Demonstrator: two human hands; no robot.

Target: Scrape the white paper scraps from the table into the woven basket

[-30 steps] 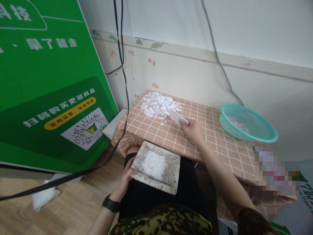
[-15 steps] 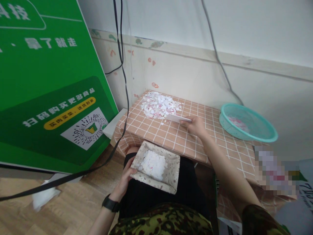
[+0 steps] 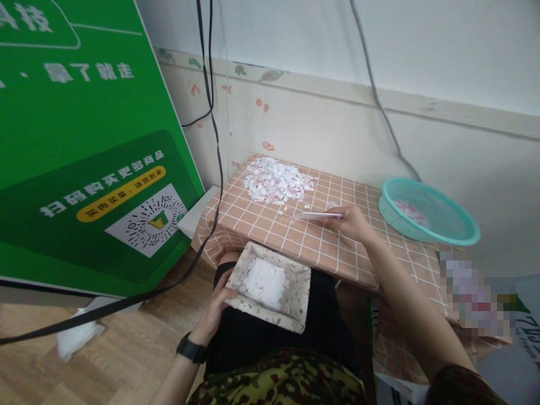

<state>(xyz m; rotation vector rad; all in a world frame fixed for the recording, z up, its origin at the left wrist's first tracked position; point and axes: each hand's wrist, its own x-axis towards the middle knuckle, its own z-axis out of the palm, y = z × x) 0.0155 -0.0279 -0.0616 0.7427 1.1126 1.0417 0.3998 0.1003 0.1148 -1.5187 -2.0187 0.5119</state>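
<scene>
My left hand [image 3: 221,298] grips the left edge of a speckled rectangular tray [image 3: 300,301] over my lap, just below the table's front edge. White paper bits [image 3: 265,281] with a little pink fill its middle. Above the table, my right hand [image 3: 350,221] is closed on one end of a thin flat white card [image 3: 316,215], seen nearly edge-on. The card's far end points left, close to the tablecloth. Beyond it lies a spread pile of white and pink paper scraps [image 3: 276,180], with a few loose scraps at its near side.
A brown checked tablecloth [image 3: 253,216] covers the table. At its right stands a turquoise mesh basket [image 3: 455,225] with pinkish bits inside. A green panel with a code [image 3: 97,140] rises at left. A black strap [image 3: 217,163] hangs in front of the table's left end.
My right hand has moved right and toward me with the card, away from the scrap pile. My left hand and the tray have stayed in place.
</scene>
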